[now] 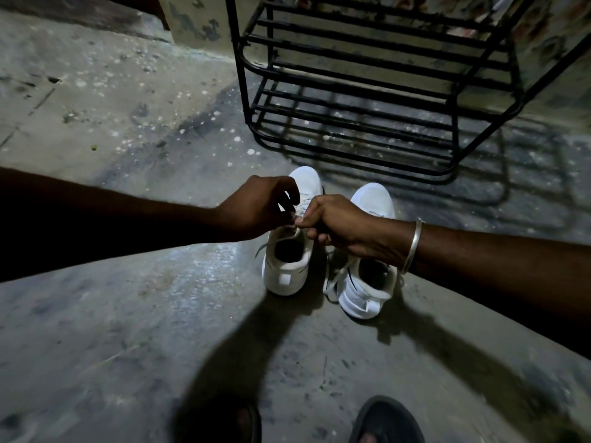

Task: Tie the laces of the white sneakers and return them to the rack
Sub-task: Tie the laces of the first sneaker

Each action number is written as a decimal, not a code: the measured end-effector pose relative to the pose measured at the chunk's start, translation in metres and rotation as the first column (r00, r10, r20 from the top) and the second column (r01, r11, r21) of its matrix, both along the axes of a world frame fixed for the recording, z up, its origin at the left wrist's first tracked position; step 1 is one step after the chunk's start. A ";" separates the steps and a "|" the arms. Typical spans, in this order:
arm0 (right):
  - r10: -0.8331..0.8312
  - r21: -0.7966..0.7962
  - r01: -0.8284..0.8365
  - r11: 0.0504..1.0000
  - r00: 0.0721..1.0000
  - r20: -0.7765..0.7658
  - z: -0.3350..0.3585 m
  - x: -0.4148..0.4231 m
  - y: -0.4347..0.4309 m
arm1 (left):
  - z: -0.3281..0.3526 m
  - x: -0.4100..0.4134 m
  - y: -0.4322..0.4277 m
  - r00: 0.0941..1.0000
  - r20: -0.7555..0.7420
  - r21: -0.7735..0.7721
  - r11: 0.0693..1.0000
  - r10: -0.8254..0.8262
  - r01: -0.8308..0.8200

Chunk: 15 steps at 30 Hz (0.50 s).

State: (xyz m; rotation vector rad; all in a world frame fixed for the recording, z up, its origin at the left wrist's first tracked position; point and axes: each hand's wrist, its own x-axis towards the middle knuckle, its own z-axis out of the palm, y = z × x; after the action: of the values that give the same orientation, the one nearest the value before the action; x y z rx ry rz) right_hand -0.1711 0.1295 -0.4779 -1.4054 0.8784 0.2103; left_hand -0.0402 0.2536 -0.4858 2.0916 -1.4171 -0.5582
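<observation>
Both hands — left hand (256, 207), right hand (332, 223) — pinching laces (295, 227) over left sneaker (289, 247); right sneaker (367, 276) beside it, rack (367, 100) beyond.

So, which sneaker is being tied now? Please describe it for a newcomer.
Find the black metal rack on the floor. Two white sneakers stand before it. It is the left sneaker, where both hands pinch the laces; the right sneaker has loose laces.

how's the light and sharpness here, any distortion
Head view: dim, one harsh light from behind the person throws long arm shadows on the floor; the white sneakers look bright; wide-angle bending curves the rack; edges soft, left hand darker than right hand.
</observation>
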 end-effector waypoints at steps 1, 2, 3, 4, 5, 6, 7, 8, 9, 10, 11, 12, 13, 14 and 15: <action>-0.007 0.018 0.007 1.000 1.000 0.010 0.000 -0.001 0.000 | 0.000 0.000 0.002 1.000 0.013 -0.018 1.000 0.015 -0.015; -0.022 0.034 0.021 0.999 1.000 0.022 0.001 -0.001 -0.001 | 0.000 0.000 0.004 0.999 0.035 -0.032 0.999 0.036 -0.035; -0.041 0.047 0.039 0.998 0.999 0.034 0.001 -0.002 -0.001 | 0.001 0.000 0.005 0.997 0.058 -0.042 0.998 0.059 -0.056; -0.060 0.056 0.057 0.997 0.997 0.046 0.002 -0.002 -0.001 | 0.003 0.000 0.007 0.995 0.072 -0.045 0.996 0.075 -0.072; -0.076 0.063 0.073 0.995 0.995 0.057 0.003 -0.002 -0.001 | 0.004 -0.001 0.009 0.994 0.076 -0.042 0.996 0.078 -0.075; -0.090 0.069 0.086 0.994 0.994 0.066 0.004 -0.002 -0.001 | 0.005 -0.002 0.011 0.995 0.072 -0.032 0.997 0.072 -0.070; -0.103 0.075 0.097 0.992 0.992 0.074 0.004 -0.002 -0.001 | 0.005 -0.004 0.014 0.996 0.061 -0.020 0.998 0.061 -0.060; -0.110 0.079 0.104 0.991 0.991 0.078 0.005 -0.003 -0.001 | 0.005 -0.006 0.017 0.998 0.040 -0.014 0.999 0.048 -0.047; -0.112 0.079 0.106 0.991 0.990 0.080 0.005 -0.004 -0.002 | 0.005 -0.008 0.020 0.999 0.006 -0.017 0.999 0.033 -0.033; -0.112 0.079 0.105 0.991 0.990 0.080 0.005 -0.004 -0.002 | 0.005 -0.009 0.022 0.999 -0.032 -0.029 0.999 0.019 -0.020; -0.111 0.078 0.105 0.991 0.991 0.081 0.005 -0.005 -0.001 | 0.005 -0.010 0.022 0.998 -0.055 -0.042 0.999 0.006 -0.008; -0.112 0.075 0.106 0.991 0.990 0.080 0.004 -0.005 -0.001 | 0.005 -0.010 0.022 0.999 -0.051 -0.051 0.999 -0.008 0.005; -0.113 0.070 0.108 0.992 0.991 0.077 0.002 -0.005 0.000 | 0.006 -0.010 0.021 0.999 -0.024 -0.053 0.998 -0.024 0.023; -0.113 0.060 0.109 0.992 0.991 0.072 0.001 -0.005 0.001 | 0.006 -0.009 0.019 0.999 0.015 -0.047 0.998 -0.044 0.044; -0.113 0.050 0.110 0.993 0.991 0.070 0.000 -0.005 0.001 | 0.007 -0.008 0.017 0.997 0.051 -0.039 0.997 -0.061 0.063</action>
State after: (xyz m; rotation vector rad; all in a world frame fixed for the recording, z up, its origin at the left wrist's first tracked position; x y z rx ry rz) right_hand -0.1761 0.1304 -0.4777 -1.3091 0.8839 0.0929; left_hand -0.0480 0.2708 -0.4788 2.0488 -1.5131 -0.4999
